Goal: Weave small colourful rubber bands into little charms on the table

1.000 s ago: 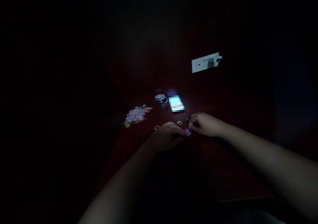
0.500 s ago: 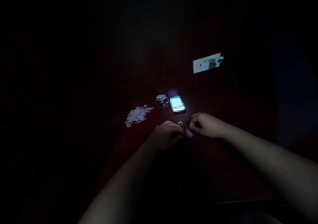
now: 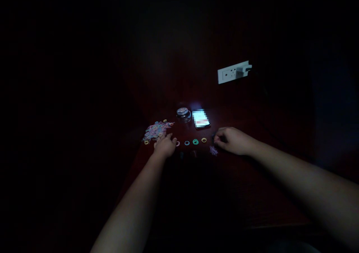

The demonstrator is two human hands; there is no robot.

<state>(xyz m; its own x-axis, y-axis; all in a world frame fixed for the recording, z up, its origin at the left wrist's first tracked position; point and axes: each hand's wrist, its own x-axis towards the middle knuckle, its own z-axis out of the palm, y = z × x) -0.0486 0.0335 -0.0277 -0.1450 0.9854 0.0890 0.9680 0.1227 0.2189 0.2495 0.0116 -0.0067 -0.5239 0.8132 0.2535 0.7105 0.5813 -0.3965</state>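
Note:
My left hand (image 3: 165, 146) reaches over the near right edge of a pile of small multicoloured elastic bands (image 3: 156, 130), fingers spread. Right of it runs a row of hair ties: a pink one (image 3: 177, 143), a blue one (image 3: 187, 143), a green one (image 3: 195, 142) and a yellow one (image 3: 203, 140). My right hand (image 3: 230, 140) rests at the row's right end with its fingers curled together. A dark bluish thing (image 3: 213, 137) shows at its fingertips; whether they grip it is hidden. Just below lies a small heap of purple elastic bands (image 3: 213, 150).
Behind the row stand a round lidded jar (image 3: 183, 115) and a lit phone (image 3: 201, 119). Two dim small heaps, a bluish one (image 3: 181, 155) and a brownish one (image 3: 194, 154), lie in shadow. A wall socket (image 3: 234, 72) holds a plug. The surroundings are very dark.
My left hand has left the purple bands and moved left to the pile, its fingers spreading. This uncovers the row of hair ties. My right hand has drawn slightly away from the purple heap.

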